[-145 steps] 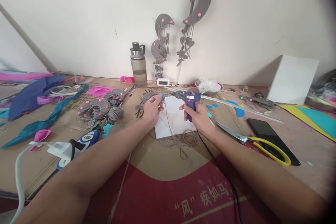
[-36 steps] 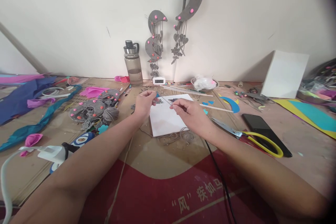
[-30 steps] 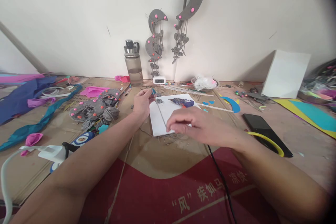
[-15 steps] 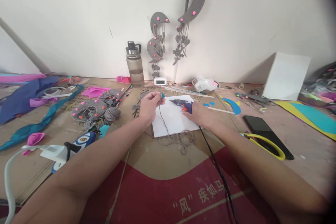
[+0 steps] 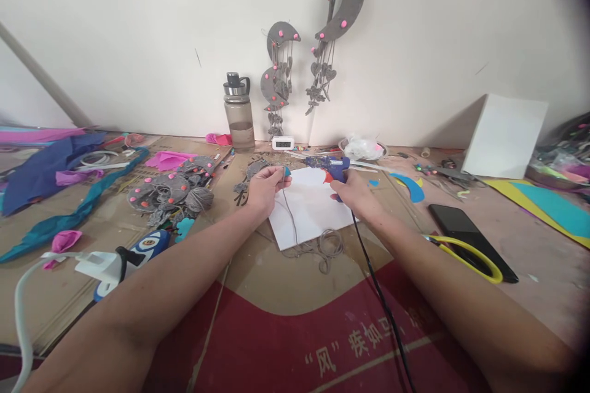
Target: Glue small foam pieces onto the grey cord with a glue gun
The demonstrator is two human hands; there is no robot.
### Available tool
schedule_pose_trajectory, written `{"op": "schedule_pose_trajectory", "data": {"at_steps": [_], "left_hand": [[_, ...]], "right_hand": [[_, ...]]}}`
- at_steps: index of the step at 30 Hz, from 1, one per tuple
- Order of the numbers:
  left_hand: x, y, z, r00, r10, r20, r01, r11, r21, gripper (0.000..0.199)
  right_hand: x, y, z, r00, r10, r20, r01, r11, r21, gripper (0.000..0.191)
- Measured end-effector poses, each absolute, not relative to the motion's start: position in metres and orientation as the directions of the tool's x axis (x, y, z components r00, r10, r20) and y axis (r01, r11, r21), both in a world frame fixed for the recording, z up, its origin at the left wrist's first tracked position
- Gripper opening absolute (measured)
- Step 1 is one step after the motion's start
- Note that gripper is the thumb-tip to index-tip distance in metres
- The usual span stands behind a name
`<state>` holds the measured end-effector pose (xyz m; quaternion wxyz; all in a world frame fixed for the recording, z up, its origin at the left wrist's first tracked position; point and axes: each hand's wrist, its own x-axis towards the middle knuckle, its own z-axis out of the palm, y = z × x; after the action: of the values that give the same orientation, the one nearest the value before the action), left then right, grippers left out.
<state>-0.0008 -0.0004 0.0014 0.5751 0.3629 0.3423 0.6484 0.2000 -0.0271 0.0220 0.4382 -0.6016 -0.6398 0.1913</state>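
Note:
Between thumb and fingers, my left hand [image 5: 267, 189] pinches a small blue felt piece [image 5: 287, 171] with a grey cord [image 5: 291, 215] hanging from it. The cord runs down over a white sheet [image 5: 302, 196] into loose loops on the cardboard. My right hand [image 5: 357, 192] grips a blue hot glue gun [image 5: 338, 167] with an orange trigger. Its nozzle points left, above the far part of the sheet and apart from the felt piece. A black power cable [image 5: 375, 282] trails from the gun toward me. A small blue heart-like cut-out [image 5: 373, 183] lies right of the gun.
Yellow-handled scissors [image 5: 470, 255] overlap a black phone [image 5: 449, 227] at right. Grey felt moons [image 5: 161, 190] and a power strip [image 5: 150, 252] lie at left. A water bottle [image 5: 239, 116] and small clock [image 5: 283, 143] stand at the wall, beneath hanging moon mobiles [image 5: 353, 0].
The glue gun in my right hand has lifted and shifted slightly away from me, its nozzle now level. My left hand keeps its pinch on the blue felt piece; the white sheet has turned slightly.

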Motion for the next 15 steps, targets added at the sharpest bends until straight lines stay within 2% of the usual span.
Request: {"op": "schedule_pose_trajectory", "data": {"at_steps": [3, 7, 15], "left_hand": [[-0.003, 0.003, 0.000, -0.081, 0.996, 0.043, -0.544, -0.081, 0.835, 0.016], [-0.004, 0.005, 0.001, -0.085, 0.996, 0.024, -0.583, -0.070, 0.809, 0.009], [-0.005, 0.006, 0.002, -0.071, 0.997, 0.018, -0.602, -0.058, 0.797, 0.007]], "right_hand": [[0.189, -0.034, 0.021, 0.075, 0.973, 0.216, 0.388, 0.171, -0.906, 0.028], [0.177, -0.047, 0.025, -0.050, 0.949, 0.311, 0.287, 0.311, -0.906, 0.042], [0.176, -0.059, 0.028, -0.162, 0.902, 0.400, 0.467, 0.427, -0.774, 0.024]]}}
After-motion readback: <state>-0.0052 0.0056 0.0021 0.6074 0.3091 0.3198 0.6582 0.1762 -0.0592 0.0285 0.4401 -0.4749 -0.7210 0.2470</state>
